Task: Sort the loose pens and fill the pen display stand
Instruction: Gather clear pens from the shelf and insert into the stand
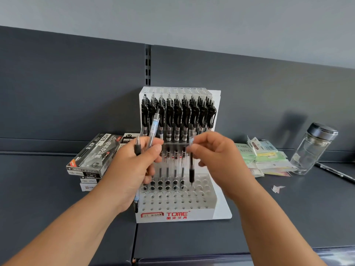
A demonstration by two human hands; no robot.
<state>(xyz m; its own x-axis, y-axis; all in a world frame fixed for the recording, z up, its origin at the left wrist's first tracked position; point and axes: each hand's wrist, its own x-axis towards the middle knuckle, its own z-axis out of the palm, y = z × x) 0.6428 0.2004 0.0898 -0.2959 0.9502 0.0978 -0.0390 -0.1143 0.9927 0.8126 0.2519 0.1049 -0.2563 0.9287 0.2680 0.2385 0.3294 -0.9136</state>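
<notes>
A white pen display stand marked TOME sits on the dark shelf, its upper tier packed with black-clipped pens. Several clear pens stand in the back row of the lower holes. My left hand grips a bundle of clear pens, some pointing up, others sticking out below the palm. My right hand pinches the top of a single pen, held upright with its black-grip tip just above a hole right of the standing row.
A stack of pen boxes lies left of the stand. Pastel paper packets and a glass jar with a dark lid sit to the right. A paper scrap lies on the shelf surface.
</notes>
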